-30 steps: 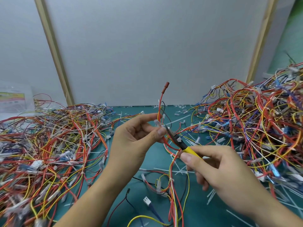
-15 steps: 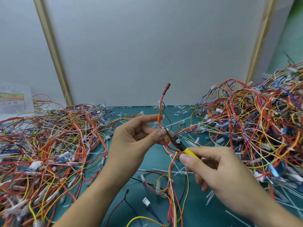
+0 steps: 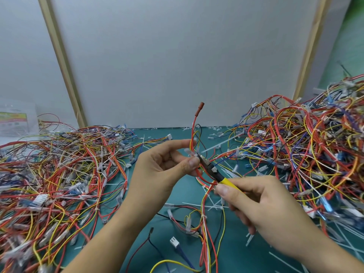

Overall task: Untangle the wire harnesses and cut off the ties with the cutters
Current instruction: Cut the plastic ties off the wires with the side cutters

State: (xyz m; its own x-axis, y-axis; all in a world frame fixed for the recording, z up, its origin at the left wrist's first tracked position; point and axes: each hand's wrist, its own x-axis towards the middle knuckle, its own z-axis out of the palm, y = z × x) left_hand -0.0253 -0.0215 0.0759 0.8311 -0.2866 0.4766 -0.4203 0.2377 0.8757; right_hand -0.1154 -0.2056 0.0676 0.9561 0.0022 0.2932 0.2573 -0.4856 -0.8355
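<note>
My left hand [image 3: 163,170] pinches a wire harness [image 3: 204,211] between thumb and forefinger, just above the green mat. A red wire with a brown terminal [image 3: 201,105] sticks up from that pinch, and the rest of the harness hangs down toward me. My right hand [image 3: 262,209] grips the yellow-handled cutters [image 3: 218,175]. Their dark jaws point up-left and sit on a white tie [image 3: 192,154] right at my left fingertips. Whether the jaws are closed on the tie I cannot make out.
A large heap of tangled harnesses [image 3: 315,146] fills the right side; a flatter spread of harnesses [image 3: 59,174] covers the left. Cut white tie pieces [image 3: 214,205] litter the green mat [image 3: 157,251]. A grey partition [image 3: 177,62] stands behind.
Both hands have stayed almost in place. The cutter jaws have crept slightly up-left, closer to the tie at my left fingertips.
</note>
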